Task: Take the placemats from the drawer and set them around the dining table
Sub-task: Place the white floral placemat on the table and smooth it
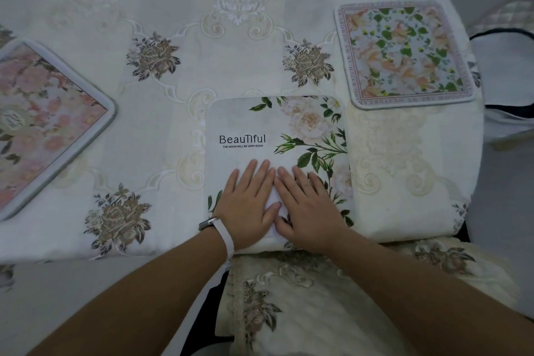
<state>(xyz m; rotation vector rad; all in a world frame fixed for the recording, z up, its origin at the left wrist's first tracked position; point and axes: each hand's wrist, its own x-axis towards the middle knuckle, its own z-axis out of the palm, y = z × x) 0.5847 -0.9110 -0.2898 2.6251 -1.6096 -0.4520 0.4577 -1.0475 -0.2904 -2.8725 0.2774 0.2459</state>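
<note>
Nearest, below the table's edge, an embroidered chair cover [303, 312] with brownish roses lies between the two bare forearms, and the left wrist wears a white wristband [226, 237]. Just past it, the left hand [248, 199] and right hand [306, 205] lie side by side, palms down, on the near half of the middle placemat [289, 130]. Their fingers are straight and flat against its surface and nothing is gripped. The forefingers meet at the tips and the thumbs lie close together between the palms. This mat's near edge sits at the edge of the table [202, 23], under the wrists, and the rest of it reaches away from the fingertips. It is squarish with rounded corners, pale white, with cream peonies and green leaves down its right side. To the left of centre, beyond the fingers, is the black word "BeauTiful" with a small line reading "THE MOOD WILL BE VERY GOOD". Further off to the left, turned at an angle and partly out of view, lies a pink placemat [49, 124] with a pale border. Further still, near the table's right rim, a third placemat [401, 52] shows peach flowers, green leaves and a lettered border. All three rest apart from one another on a white embroidered tablecloth [242, 0].
</note>
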